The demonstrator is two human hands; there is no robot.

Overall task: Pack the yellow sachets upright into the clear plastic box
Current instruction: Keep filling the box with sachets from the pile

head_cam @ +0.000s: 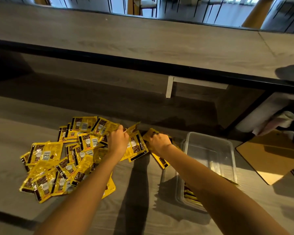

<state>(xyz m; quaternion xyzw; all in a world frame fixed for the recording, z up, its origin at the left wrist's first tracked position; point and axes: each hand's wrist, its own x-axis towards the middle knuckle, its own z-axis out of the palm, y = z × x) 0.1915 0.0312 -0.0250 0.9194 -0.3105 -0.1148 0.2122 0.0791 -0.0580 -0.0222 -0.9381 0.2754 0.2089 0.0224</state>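
A heap of several yellow sachets [58,160] lies on the grey wooden table, left of centre. My left hand [118,140] reaches into the heap's right side and pinches a sachet [132,128] that tilts up off the table. My right hand [159,141] grips a bunch of sachets [160,160] just left of the clear plastic box [227,150]. The box stands at the right; its far half looks empty, and a few sachets [189,195] stand on edge at its near end, partly hidden by my right forearm.
A brown clipboard [270,156] lies right of the box. A rolled cloth [278,122] sits at the far right under a raised wooden counter [143,41] that runs across behind the table. A dark gap lies between table and counter.
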